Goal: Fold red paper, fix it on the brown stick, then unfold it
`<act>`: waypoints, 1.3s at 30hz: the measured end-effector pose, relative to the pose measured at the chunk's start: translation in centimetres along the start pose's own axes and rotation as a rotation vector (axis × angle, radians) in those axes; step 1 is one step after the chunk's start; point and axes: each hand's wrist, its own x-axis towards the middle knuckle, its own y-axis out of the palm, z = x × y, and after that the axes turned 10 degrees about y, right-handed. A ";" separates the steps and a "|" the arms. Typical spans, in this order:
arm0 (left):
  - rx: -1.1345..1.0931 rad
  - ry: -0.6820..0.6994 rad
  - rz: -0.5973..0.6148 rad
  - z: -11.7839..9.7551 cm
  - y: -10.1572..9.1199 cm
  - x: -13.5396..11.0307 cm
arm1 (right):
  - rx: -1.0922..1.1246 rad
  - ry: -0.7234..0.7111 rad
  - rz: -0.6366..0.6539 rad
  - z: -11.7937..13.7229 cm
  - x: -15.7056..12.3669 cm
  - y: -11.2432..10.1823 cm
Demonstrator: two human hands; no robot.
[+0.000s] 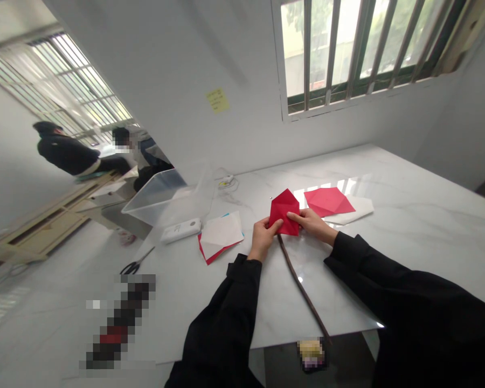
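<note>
A folded red paper point(284, 210) stands partly lifted off the white marble table point(408, 226) in the middle of the view. My left hand point(262, 237) pinches its lower left edge, fingers closed on it. My right hand point(313, 223) presses on its right side, thumb and fingers gripping the fold. Both arms wear black sleeves. A thin dark strap or cord point(303, 288) runs along the table from under the paper toward me.
A flat red sheet point(328, 201) on white paper point(355, 211) lies to the right. Left are stacked white and red sheets point(220, 234), a white box-like device point(181, 230), a clear plastic bin point(161, 196) and scissors point(135, 264). Two people are far left.
</note>
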 end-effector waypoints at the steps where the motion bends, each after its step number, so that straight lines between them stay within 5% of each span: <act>1: -0.005 -0.002 0.001 0.0 0.0 0.0 | 0.002 -0.005 0.003 -0.1 0.0 -0.1; 11: -0.038 0.004 -0.062 -0.1 0.0 0.1 | -0.085 -0.043 0.111 -0.1 0.1 -0.8; 33: -0.008 0.095 -0.198 1.5 -0.4 1.2 | -0.355 -0.093 -0.003 -0.3 0.1 -1.0; 39: -0.022 0.090 -0.259 1.1 -0.3 1.2 | -0.391 -0.105 0.070 -0.2 0.0 -1.2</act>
